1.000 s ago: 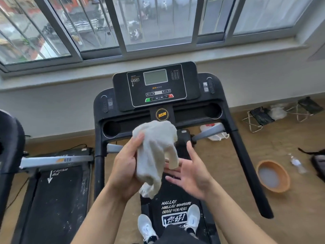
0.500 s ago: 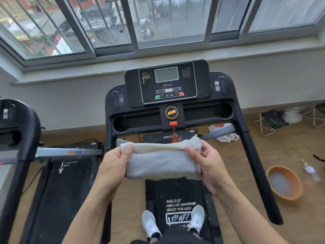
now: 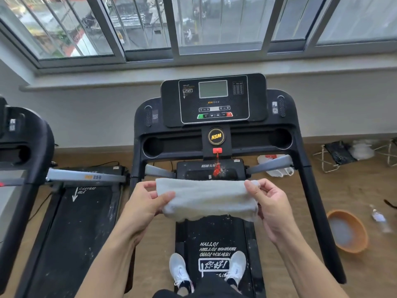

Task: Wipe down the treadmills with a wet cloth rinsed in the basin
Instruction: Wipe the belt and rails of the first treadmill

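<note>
A folded white cloth [image 3: 206, 197] is stretched flat between my hands, above the belt of the black treadmill [image 3: 214, 100] I stand on. My left hand [image 3: 146, 203] pinches its left end, thumb on top. My right hand [image 3: 270, 203] pinches its right end. The console with its grey screen faces me, above two cup holders and a red safety key. An orange basin [image 3: 354, 244] holding cloudy water sits on the floor to the right of the treadmill.
A second treadmill [image 3: 71, 222] with a dusty belt stands to the left, its console [image 3: 21, 136] at the left edge. On the wooden floor at right lie a plastic bottle [image 3: 379, 217], folding stools [image 3: 337, 155] and a white bag [image 3: 272, 166]. Windows run along the far wall.
A second ago my left hand held the bunched cloth alone and the right hand was open. Both hands have since folded it and spread it flat between them.
</note>
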`<state>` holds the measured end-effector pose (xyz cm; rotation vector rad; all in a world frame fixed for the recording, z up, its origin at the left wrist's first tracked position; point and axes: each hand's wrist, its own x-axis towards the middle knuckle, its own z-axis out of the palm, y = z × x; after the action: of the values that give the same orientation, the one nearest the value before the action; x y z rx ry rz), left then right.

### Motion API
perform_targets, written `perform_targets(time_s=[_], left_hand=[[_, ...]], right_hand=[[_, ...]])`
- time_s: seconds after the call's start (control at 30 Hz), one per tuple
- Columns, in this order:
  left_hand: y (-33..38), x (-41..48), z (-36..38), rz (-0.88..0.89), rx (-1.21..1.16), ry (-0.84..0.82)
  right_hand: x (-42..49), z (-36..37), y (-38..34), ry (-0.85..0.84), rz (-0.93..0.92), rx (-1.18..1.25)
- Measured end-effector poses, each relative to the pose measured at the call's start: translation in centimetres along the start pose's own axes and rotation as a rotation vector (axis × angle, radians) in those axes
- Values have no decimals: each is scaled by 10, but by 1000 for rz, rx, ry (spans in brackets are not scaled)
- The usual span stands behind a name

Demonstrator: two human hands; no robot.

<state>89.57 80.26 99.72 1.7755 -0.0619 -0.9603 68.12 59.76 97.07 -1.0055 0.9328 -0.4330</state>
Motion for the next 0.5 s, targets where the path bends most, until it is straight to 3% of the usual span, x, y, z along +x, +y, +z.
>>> perform_targets(time_s=[0.1,0.3,0.5], left_hand=[[-4,7,-5,44,120,56],[11,2,-6,279,272,-75],[15,-5,-10,495,478,135]], right_hand=[[1,-5,-1,2,-36,-38],[-4,-9,-13,-88,-133,-44],[-14,-22,-30,-112,-241,-335]])
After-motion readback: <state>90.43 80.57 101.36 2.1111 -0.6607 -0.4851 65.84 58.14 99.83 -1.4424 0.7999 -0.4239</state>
